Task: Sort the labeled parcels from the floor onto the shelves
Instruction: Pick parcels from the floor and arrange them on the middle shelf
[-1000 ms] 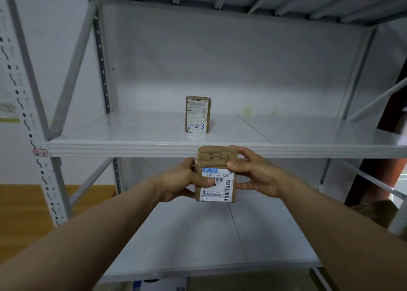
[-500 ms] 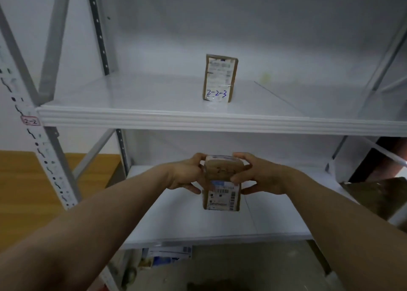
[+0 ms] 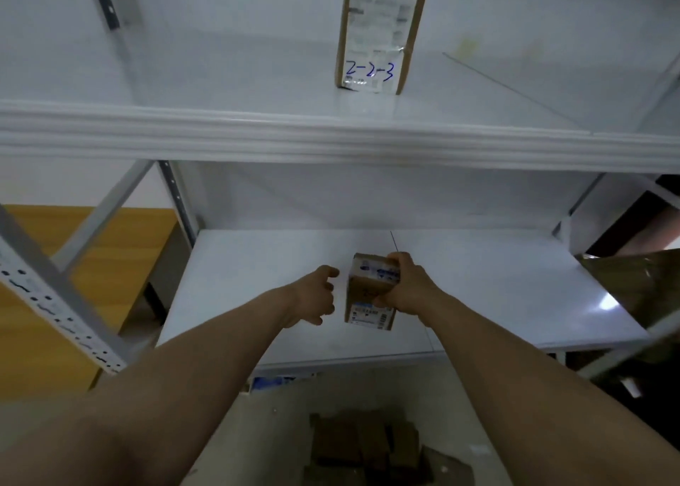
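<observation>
"Your right hand (image 3: 404,290) is curled round the small brown parcel (image 3: 362,290), fingers over its top and right side — it stands upright over the lower shelf (image 3: 496,283). Whether it touches the board, I cannot tell."

"And your left hand (image 3: 316,298) holds nothing: fingers loosely bent, just beside the parcel's left face, not touching it. Above your hands, the parcel marked 2-2-3 (image 3: 379,33) stands on the upper shelf (image 3: 331,136) — below your wrists, more brown parcels (image 3: 364,449) lie on the floor."
</observation>
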A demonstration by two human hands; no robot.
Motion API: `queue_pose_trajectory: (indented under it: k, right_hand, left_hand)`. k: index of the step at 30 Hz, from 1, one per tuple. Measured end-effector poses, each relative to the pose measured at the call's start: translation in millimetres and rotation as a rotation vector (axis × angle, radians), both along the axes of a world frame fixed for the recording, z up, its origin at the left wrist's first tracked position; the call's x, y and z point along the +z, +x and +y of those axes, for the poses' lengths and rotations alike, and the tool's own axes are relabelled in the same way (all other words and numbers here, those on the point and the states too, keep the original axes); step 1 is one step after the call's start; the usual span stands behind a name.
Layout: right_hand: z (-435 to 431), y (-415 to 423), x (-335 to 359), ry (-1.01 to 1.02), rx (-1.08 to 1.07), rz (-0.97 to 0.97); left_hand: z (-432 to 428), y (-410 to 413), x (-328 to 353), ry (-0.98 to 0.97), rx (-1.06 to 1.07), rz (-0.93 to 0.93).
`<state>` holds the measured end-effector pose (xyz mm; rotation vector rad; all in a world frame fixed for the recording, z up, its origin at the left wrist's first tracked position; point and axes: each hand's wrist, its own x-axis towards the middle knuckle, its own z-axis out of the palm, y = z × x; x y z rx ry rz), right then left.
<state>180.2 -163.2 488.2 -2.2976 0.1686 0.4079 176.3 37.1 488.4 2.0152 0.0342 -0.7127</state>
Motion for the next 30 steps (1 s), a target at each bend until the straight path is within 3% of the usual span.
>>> queue_pose_trajectory:
  k: [7, 19, 30]
  right_hand:
    - [-22, 55, -74, -0.111, 0.094, -0.063]
    - [-36, 104, -163, -0.176, 0.103, -0.046]
    - [-54, 104, -191, -0.194, 0.090, -0.072]
  left_hand:
    - [-3, 50, -64, 0.060, 0.271, -0.079]
    - [-9, 51, -146, 0.140, 0.200, -0.047]
    - [-40, 36, -176, 0.185, 0.109, -0.022]
